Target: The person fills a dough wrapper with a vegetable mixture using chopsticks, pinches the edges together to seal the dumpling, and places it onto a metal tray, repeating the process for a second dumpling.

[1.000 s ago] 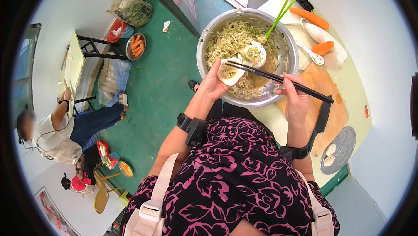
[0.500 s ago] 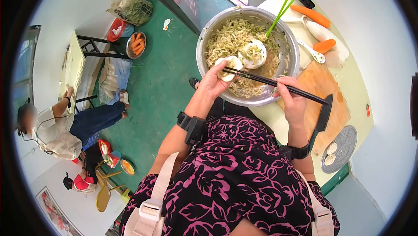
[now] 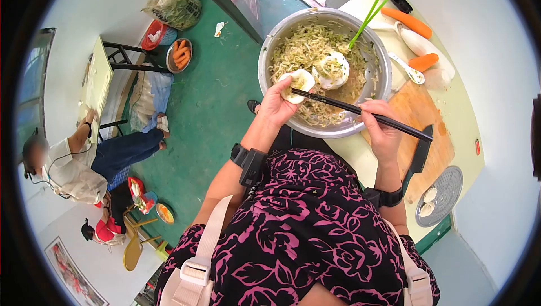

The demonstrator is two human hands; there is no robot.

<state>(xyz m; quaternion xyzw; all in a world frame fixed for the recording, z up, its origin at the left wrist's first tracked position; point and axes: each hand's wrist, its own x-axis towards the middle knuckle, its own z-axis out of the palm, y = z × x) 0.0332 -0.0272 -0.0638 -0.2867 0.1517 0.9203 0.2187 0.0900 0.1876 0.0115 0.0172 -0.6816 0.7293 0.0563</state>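
My left hand (image 3: 278,103) holds a round, pale dough wrapper (image 3: 300,83) with a little filling on it, over the near left rim of a large metal bowl (image 3: 265,52). Black chopsticks (image 3: 344,105) are gripped in my right hand (image 3: 382,128), their tips on the filling in the wrapper. Shredded green and pale vegetable filling (image 3: 298,43) lies in the bowl. Amid it sits a white round thing (image 3: 328,82) with shreds on top. Two long green stalks (image 3: 369,15) lean across the bowl's far right rim.
Right of the bowl are a cutting board (image 3: 420,108) with a black-handled knife (image 3: 420,156), carrots (image 3: 407,21), a white radish (image 3: 422,46) and a spoon (image 3: 415,75). A perforated metal tray (image 3: 451,185) holds pale dumplings (image 3: 428,201). Across the room, a person (image 3: 79,165) works at another table (image 3: 97,86).
The whole view has shifted slightly. The rear end of the chopsticks has swung a little outward and down, while their tips stay at the wrapper in my left hand.
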